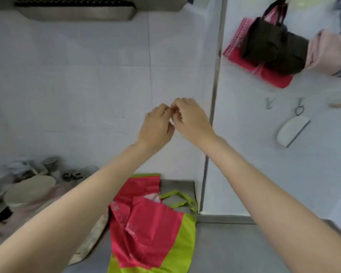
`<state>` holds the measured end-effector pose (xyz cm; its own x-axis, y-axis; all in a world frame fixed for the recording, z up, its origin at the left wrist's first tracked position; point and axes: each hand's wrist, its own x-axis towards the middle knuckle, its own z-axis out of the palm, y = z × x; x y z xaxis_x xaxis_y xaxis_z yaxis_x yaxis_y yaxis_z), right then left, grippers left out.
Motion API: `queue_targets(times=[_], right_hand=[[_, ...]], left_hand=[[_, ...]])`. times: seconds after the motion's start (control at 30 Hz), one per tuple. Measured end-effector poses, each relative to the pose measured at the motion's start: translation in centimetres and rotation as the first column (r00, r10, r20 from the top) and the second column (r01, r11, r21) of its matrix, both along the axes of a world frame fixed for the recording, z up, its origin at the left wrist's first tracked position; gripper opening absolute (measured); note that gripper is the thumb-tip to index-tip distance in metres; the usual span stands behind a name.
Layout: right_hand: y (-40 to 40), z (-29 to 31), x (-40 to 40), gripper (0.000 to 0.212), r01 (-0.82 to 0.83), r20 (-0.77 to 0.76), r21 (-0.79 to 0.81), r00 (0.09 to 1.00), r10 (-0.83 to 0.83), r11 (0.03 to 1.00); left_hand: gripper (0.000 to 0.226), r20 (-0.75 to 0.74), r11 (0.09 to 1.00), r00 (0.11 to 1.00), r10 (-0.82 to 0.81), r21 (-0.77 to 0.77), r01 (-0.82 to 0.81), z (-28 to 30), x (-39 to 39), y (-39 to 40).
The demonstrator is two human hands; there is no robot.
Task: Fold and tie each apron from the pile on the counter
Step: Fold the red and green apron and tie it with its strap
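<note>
Our left hand (156, 125) and right hand (191, 117) meet raised, grip unclear; the red-green apron (152, 229) (limp, slippery, we judge) lies near the counter (234, 249)'s back edge; take its strap.

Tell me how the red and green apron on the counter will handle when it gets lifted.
The red and green apron lies crumpled in soft folds, so it will likely droop and sag, not hold shape. Its surface looks thin and slightly glossy, so probably light and a bit slippery. Its green strap loops loose and may trail or snag.
</note>
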<state>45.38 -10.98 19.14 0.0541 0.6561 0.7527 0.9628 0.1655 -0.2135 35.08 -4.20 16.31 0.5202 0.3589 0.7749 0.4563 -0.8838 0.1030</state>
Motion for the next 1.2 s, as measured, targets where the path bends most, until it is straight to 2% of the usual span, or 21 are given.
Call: queue_targets(times=[0.1, 0.27, 0.33, 0.4, 0.5, 0.53, 0.6, 0.67, 0.73, 0.8, 0.83, 0.93, 0.97, 1.0, 1.07, 1.1, 1.17, 1.2], right_hand=[[2.7, -8.0, -5.9, 0.024, -0.072, -0.122, -0.367, 0.992, 0.029, 0.928], [5.6, -20.2, -12.9, 0.026, -0.116, -0.143, -0.757, 0.990, 0.009, 0.643], [6.7, -23.8, -14.6, 0.025, -0.127, -0.163, -0.833, 0.987, -0.018, 0.539], [7.8, -26.8, -15.6, 0.026, -0.103, -0.150, -0.871, 0.987, -0.060, 0.480], [8.4, -31.5, -16.4, 0.049, 0.039, -0.021, -0.933, 0.986, -0.163, 0.359], [8.2, -33.2, -16.6, 0.059, 0.082, 0.031, -0.956, 0.983, -0.180, 0.281], [7.0, -35.2, -17.0, 0.065, 0.144, 0.119, -0.975, 0.981, -0.151, 0.168], [6.0, -35.8, -17.2, 0.060, 0.197, 0.188, -0.968, 0.980, -0.067, 0.158], [5.6, -35.0, -16.8, 0.053, 0.175, 0.179, -0.973, 0.984, 0.013, 0.150], [5.7, -34.3, -15.7, 0.051, 0.108, 0.106, -0.990, 0.994, -0.030, 0.093], [6.1, -33.8, -15.1, 0.050, 0.105, 0.095, -0.988, 0.992, -0.084, 0.118], [8.7, -33.6, -13.4, 0.044, 0.206, 0.118, -0.899, 0.964, -0.240, 0.387], [10.0, -33.9, -13.0, 0.048, 0.207, 0.092, -0.873, 0.959, -0.268, 0.442], [11.0, -33.9, -12.9, 0.057, 0.182, 0.047, -0.876, 0.954, -0.297, 0.447], [12.8, -34.7, -13.2, 0.074, 0.040, -0.105, -0.933, 0.921, -0.375, 0.358], [13.4, -35.5, -13.7, 0.074, -0.007, -0.136, -0.950, 0.909, -0.394, 0.311], [13.4, -36.5, -14.6, 0.052, 0.023, -0.073, -0.962, 0.938, -0.338, 0.271], [13.2, -36.6, -15.0, 0.039, 0.034, -0.059, -0.956, 0.950, -0.305, 0.292]], left_hand=[[0.024, -0.136, 0.963, 0.989, 0.056, -0.255, -0.090, -7.1, -8.9, 2.0], [0.028, -0.412, 0.802, 0.908, 0.070, -0.519, -0.297, -17.1, -20.3, 4.4], [0.029, -0.484, 0.735, 0.874, 0.044, -0.577, -0.356, -20.2, -23.1, 5.1], [0.030, -0.534, 0.680, 0.845, 0.022, -0.612, -0.404, -22.8, -25.0, 5.6], [0.038, -0.589, 0.618, 0.807, -0.028, -0.645, -0.449, -25.6, -26.8, 6.3], [0.044, -0.611, 0.613, 0.790, -0.062, -0.647, -0.453, -26.5, -27.2, 6.6], [0.039, -0.630, 0.594, 0.771, -0.087, -0.655, -0.467, -28.1, -27.3, 7.2], [0.034, -0.630, 0.584, 0.769, -0.103, -0.664, -0.466, -29.4, -26.6, 7.7], [0.036, -0.632, 0.570, 0.769, -0.099, -0.669, -0.477, -30.5, -25.4, 8.1], [0.041, -0.639, 0.551, 0.756, -0.140, -0.685, -0.477, -31.8, -23.6, 8.3], [0.043, -0.639, 0.540, 0.749, -0.177, -0.699, -0.469, -32.1, -22.7, 8.3], [0.040, -0.589, 0.509, 0.781, -0.208, -0.747, -0.428, -33.1, -20.7, 8.9], [0.040, -0.577, 0.491, 0.791, -0.204, -0.759, -0.427, -33.5, -20.3, 9.3], [0.040, -0.556, 0.469, 0.809, -0.189, -0.775, -0.423, -33.6, -20.1, 9.5], [0.041, -0.512, 0.396, 0.846, -0.147, -0.815, -0.424, -34.2, -19.8, 10.1], [0.040, -0.482, 0.353, 0.867, -0.125, -0.839, -0.415, -34.4, -19.7, 10.4], [0.038, -0.407, 0.308, 0.910, -0.076, -0.878, -0.367, -34.5, -19.7, 10.9], [0.039, -0.359, 0.290, 0.931, -0.060, -0.899, -0.328, -34.4, -19.7, 11.0]])
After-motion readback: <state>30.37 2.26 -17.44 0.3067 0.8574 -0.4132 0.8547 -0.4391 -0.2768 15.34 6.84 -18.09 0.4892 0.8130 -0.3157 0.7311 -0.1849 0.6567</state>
